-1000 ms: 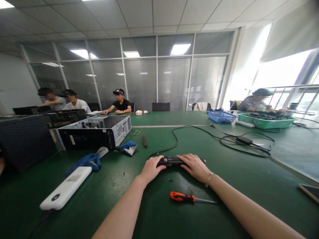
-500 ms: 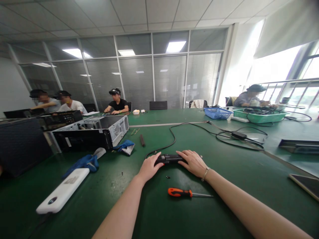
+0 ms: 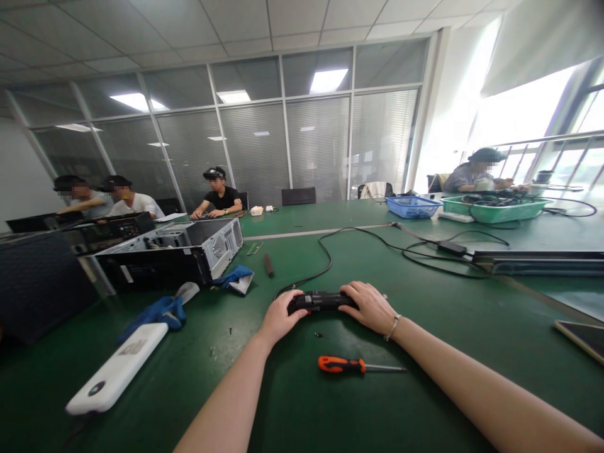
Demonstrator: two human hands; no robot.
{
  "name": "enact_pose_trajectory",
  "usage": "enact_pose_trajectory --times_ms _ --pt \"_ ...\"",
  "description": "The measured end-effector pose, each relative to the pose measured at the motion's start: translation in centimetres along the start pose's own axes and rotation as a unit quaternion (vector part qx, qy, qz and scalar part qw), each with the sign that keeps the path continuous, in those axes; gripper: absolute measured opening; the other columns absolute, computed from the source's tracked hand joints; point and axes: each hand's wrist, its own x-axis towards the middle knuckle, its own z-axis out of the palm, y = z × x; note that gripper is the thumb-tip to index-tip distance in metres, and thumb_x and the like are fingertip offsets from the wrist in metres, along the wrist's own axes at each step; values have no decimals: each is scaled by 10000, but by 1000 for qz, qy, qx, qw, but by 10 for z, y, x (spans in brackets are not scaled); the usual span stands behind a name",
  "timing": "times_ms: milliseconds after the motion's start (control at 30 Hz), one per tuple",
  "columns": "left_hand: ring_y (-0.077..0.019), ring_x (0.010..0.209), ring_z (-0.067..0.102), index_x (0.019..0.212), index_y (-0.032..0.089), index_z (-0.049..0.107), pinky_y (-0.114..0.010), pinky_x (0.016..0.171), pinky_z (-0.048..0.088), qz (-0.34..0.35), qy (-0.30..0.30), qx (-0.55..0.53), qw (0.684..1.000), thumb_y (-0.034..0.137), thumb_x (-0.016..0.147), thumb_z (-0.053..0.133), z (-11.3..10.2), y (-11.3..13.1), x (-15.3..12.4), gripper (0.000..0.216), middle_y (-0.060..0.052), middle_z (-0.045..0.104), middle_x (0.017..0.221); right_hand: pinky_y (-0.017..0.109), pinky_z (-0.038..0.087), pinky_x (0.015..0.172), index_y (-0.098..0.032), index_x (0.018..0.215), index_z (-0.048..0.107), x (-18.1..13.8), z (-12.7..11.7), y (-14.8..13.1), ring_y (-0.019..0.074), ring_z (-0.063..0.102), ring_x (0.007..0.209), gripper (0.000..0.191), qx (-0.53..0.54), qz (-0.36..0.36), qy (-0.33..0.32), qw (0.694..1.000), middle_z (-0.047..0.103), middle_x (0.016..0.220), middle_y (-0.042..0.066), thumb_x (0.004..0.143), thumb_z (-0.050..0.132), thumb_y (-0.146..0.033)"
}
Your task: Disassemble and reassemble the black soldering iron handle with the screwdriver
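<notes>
Both hands hold a long black part [image 3: 323, 301] low over the green table, in the middle of the view; I cannot make out exactly what it is. My left hand [image 3: 279, 316] grips its left end, thumb in front and fingers behind. At the right end my right hand [image 3: 370, 306] is closed over it, with fingers on top and thumb on the near side. A bit of red shows under the left end, close to my left thumb. Nearer to me lies a screwdriver [image 3: 340, 365] with an orange and black handle, its shaft pointing right. Tiny dark pieces [image 3: 318, 335] lie between it and the part.
An open computer case [image 3: 155, 264] stands at the left, near blue gloves [image 3: 163, 309] and a white device [image 3: 117, 368]. A black cable [image 3: 325, 251] runs behind my hands. Baskets [image 3: 413, 207] and a dark flat panel [image 3: 542, 263] are at the right. Several people sit around the table.
The black part has turned slightly in my hands, showing more of its near face. My right hand has shifted slightly right. The dark flat panel at the right has slid leftward.
</notes>
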Motion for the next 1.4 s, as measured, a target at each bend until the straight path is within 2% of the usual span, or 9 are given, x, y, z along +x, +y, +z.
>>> enact_pose_trajectory --times_ms 100,200,300,400,533,700,833,1100,1400 --pt "-229 1057 576 1107 240 579 -367 954 431 1 1 -8 1000 203 708 711 -1 3 0 421 -36 634 1130 384 425 820 -192 1084 572 0 -6 -7 224 547 907 360 23 1 40 999 599 997 99 840 542 -456" --pt "-219 998 592 1066 240 582 -362 917 454 -2 0 -12 1000 164 681 713 -1 4 -1 414 -27 634 1099 393 441 832 -192 1062 596 1 -12 -24 226 545 931 296 76 -24 70 994 607 1016 110 870 511 -400" --pt "-214 968 597 1052 236 578 -360 901 464 -6 4 -17 1000 148 664 714 1 4 -1 421 -22 631 1076 325 476 804 -205 1018 638 0 -11 -45 180 572 881 246 169 -79 10 982 627 970 83 900 474 -345" --pt "-215 977 591 1037 235 578 -354 904 459 -1 12 -19 1000 138 657 715 2 4 -1 415 -20 631 1056 290 478 843 -222 1109 638 -1 -6 -60 162 580 917 286 224 -106 -59 967 629 1014 71 883 517 -349" --pt "-204 952 594 1025 233 574 -335 891 460 13 19 -20 1000 126 648 722 3 4 -1 419 -17 630 1041 297 464 874 -254 1200 607 1 -4 -67 163 556 961 327 224 -132 -90 961 623 1058 67 898 499 -316" --pt "-209 935 596 1028 233 575 -346 874 466 5 22 -6 1000 143 652 721 3 3 -1 414 -20 627 1040 284 472 833 -241 1068 680 2 -6 -68 160 560 934 302 201 -167 -106 959 637 1004 67 927 413 -257" --pt "-207 913 596 1046 234 572 -343 862 467 13 17 4 1000 145 649 724 2 4 -2 434 -22 627 1035 275 475 808 -205 995 686 0 -6 -67 153 575 879 300 207 -161 -95 960 643 946 72 929 394 -234" --pt "-220 1011 581 1144 232 549 -351 927 450 30 23 10 999 220 716 705 2 5 -3 456 -53 610 1140 273 473 789 -192 1057 650 -3 -6 -69 157 564 872 287 187 -139 -95 968 619 941 76 912 403 -198" --pt "-230 1068 569 1098 239 584 -364 970 431 39 10 0 999 197 727 701 3 0 -2 391 -48 620 1136 270 477 807 -195 936 626 -2 -2 -66 145 577 860 206 235 -73 -86 965 610 939 54 913 422 -214"
